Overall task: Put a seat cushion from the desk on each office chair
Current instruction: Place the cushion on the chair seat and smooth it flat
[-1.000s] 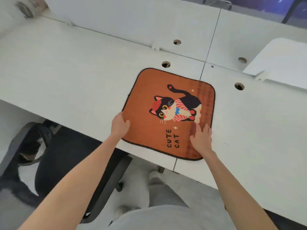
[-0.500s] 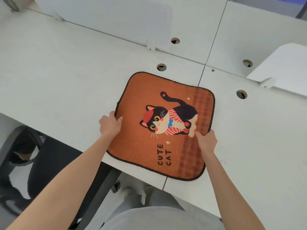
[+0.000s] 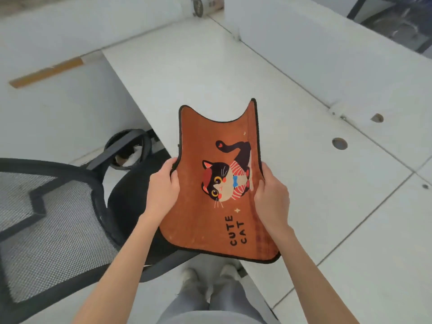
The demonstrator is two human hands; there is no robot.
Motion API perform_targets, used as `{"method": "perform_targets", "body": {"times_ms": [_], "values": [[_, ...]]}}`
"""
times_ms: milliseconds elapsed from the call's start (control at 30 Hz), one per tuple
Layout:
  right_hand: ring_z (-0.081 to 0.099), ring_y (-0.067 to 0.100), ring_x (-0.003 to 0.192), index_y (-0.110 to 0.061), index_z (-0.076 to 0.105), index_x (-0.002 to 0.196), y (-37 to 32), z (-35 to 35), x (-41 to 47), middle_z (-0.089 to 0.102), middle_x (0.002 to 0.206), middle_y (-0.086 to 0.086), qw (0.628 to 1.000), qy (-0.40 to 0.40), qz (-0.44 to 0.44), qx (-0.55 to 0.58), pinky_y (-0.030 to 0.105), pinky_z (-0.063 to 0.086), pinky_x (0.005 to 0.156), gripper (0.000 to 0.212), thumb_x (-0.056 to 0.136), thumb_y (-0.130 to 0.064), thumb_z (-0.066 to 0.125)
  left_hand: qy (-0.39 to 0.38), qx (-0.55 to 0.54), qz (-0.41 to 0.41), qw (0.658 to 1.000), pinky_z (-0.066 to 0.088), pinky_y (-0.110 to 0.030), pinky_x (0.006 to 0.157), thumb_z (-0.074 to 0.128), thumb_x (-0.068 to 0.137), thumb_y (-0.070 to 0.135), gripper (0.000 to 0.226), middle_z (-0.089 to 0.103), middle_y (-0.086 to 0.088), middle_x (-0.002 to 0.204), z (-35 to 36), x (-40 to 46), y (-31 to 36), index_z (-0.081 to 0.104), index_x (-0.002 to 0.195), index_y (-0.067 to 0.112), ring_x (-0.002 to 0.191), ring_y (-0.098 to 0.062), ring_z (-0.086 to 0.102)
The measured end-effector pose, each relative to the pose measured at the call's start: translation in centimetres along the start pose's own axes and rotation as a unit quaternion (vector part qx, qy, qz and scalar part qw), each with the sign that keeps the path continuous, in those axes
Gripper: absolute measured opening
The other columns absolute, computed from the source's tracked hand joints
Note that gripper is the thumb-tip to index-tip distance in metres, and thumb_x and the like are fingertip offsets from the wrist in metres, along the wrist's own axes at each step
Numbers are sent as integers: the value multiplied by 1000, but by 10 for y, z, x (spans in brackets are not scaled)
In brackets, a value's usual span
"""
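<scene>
An orange seat cushion (image 3: 205,225) with a cartoon cat and the words "CUTE CAT" is lifted off the white desk (image 3: 233,73) and sags between my hands. My left hand (image 3: 163,188) grips its left edge, and my right hand (image 3: 271,195) grips its right edge. A black office chair (image 3: 70,206) with a mesh back stands at the left, its dark seat partly under the cushion's near left corner and partly tucked under the desk edge.
The desk has round cable holes (image 3: 339,143) and white divider panels (image 3: 315,50) along the back. A wooden strip (image 3: 46,72) lies on the floor at the far left. My legs and shoes (image 3: 210,284) stand between the chair and the desk.
Both hands closed on the cushion's side edges and lifted it off the desk. My view swung left, bringing the office chair's mesh back and seat into sight.
</scene>
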State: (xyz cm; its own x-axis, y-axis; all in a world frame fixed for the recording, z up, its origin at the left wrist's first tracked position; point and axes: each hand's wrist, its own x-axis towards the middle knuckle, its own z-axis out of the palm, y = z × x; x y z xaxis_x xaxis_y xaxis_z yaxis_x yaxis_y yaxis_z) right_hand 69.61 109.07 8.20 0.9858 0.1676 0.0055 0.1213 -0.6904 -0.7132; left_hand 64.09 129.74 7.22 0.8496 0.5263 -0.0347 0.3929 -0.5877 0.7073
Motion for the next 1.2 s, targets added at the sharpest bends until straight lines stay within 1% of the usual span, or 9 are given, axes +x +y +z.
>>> {"method": "perform_targets", "body": {"times_ms": [200, 333, 467, 600, 700, 800, 867, 1067, 1200], "values": [[65, 18, 94, -17, 39, 137, -63, 114, 5, 66, 112, 4, 990, -74, -118, -10, 24, 50, 74, 49, 91, -33, 45, 131, 18, -81, 988, 43, -30, 63, 41, 93, 7, 36, 61, 0, 80, -68, -17, -86, 47, 127, 14, 57, -13, 54], [66, 14, 90, -22, 37, 137, -79, 195, 13, 66, 109, 0, 977, -133, -157, -62, 25, 53, 71, 52, 89, -37, 53, 150, -18, -158, 976, 50, -40, 71, 40, 92, 7, 36, 67, -10, 92, -58, -8, -140, 46, 128, 15, 74, -28, 62], [65, 13, 92, -23, 36, 135, -77, 263, 26, 64, 110, -1, 963, -183, -167, -106, 27, 54, 73, 54, 88, -39, 56, 136, -53, -251, 957, 42, -33, 80, 38, 94, 6, 38, 64, -21, 110, -26, 9, -178, 43, 130, 15, 103, -35, 59], [66, 10, 84, -27, 44, 122, -52, 315, 52, 66, 98, -5, 969, -196, -133, -70, 28, 57, 72, 39, 88, -44, 52, 142, -51, -290, 945, 44, -36, 75, 36, 94, 8, 39, 66, -19, 102, 0, 29, -228, 40, 133, 17, 93, -33, 61], [62, 14, 100, -24, 40, 127, -10, 351, 70, 62, 111, 0, 972, -195, -103, -86, 37, 56, 82, 42, 90, -42, 48, 76, -40, -325, 942, 44, -41, 91, 35, 94, 6, 50, 54, -19, 126, 29, 36, -270, 23, 142, 13, 112, -32, 53], [41, 21, 128, -16, 23, 143, 47, 384, 68, 41, 140, 9, 949, -198, -138, -205, 34, 43, 100, 60, 91, -26, 51, -46, 74, -331, 940, 26, -45, 113, 39, 91, 3, 67, 16, -20, 153, 74, 28, -306, 1, 147, 9, 141, -35, 18], [26, 23, 139, -17, 17, 145, 76, 396, 56, 26, 151, 9, 922, -246, -140, -262, 35, 35, 108, 62, 92, -17, 49, -132, 171, -300, 929, 16, -47, 116, 44, 91, 8, 68, 3, -18, 156, 100, 17, -319, 5, 147, 11, 145, -35, 0], [-4, 36, 144, -22, 11, 147, 125, 413, 18, 1, 156, 15, 774, -489, -157, -370, 48, 12, 117, 78, 86, -28, 59, -325, 264, -199, 886, 20, -50, 114, 52, 87, 8, 57, 14, -16, 154, 155, -3, -346, 27, 138, 9, 144, -36, 6], [-7, 36, 144, -23, 8, 147, 139, 422, 5, -6, 156, 16, 751, -509, -186, -377, 48, 10, 117, 82, 85, -14, 60, -367, 354, -138, 849, 16, -56, 114, 54, 87, 11, 56, 10, -24, 154, 167, -2, -367, 27, 136, 9, 141, -48, 5]]}}
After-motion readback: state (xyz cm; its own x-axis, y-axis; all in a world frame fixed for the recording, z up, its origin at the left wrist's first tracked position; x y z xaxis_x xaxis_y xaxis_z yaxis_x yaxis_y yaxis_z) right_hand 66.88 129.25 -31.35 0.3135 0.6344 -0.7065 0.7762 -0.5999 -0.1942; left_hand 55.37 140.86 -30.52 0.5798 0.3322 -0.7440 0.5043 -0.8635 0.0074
